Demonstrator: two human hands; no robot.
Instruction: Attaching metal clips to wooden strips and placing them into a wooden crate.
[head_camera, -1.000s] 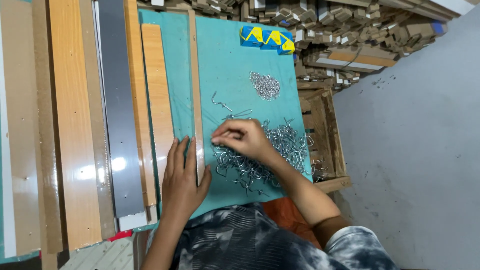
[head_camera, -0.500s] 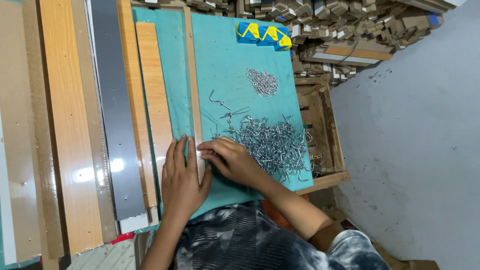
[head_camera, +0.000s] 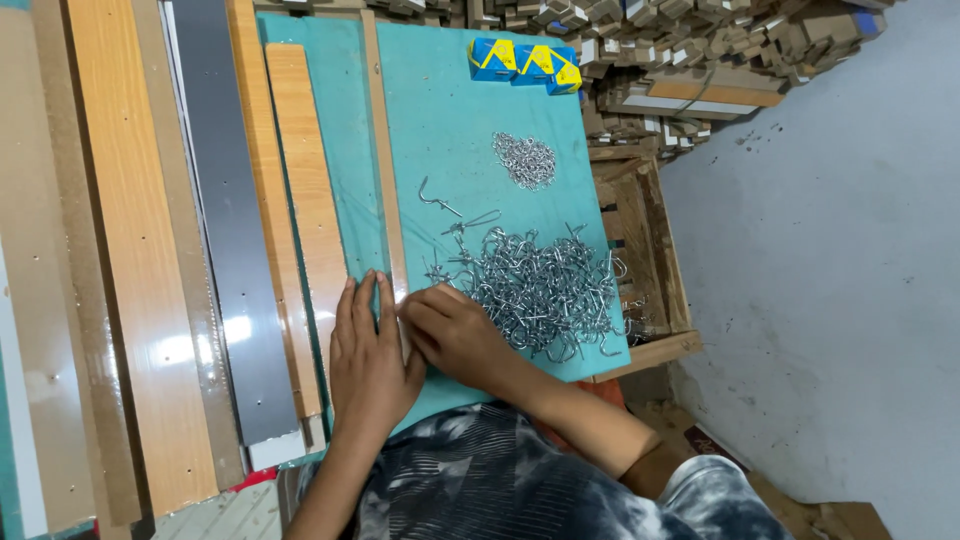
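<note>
Left hand (head_camera: 372, 350) lies flat, fingers together, on the thin wooden strip (head_camera: 385, 160); right hand (head_camera: 452, 332) pinches at it beside the large unsorted pile of metal hooks (head_camera: 540, 290).

Shiny metal hooks (head_camera: 540, 290); matt teal board (head_camera: 470, 140); glossy wood-laminate strips (head_camera: 130, 300).

Left hand (head_camera: 368, 360) flat, palm down, fingers straight and close together, pointing far; forearm runs back near-left to lower frame edge. Right hand (head_camera: 455, 335) just right of left, touching it at thumb side, knuckles up, fingers curled, tips pointing left toward left hand's fingers. Right forearm angles near-right, elbow bent by torso. What right fingertips pinch: cannot tell.
</note>
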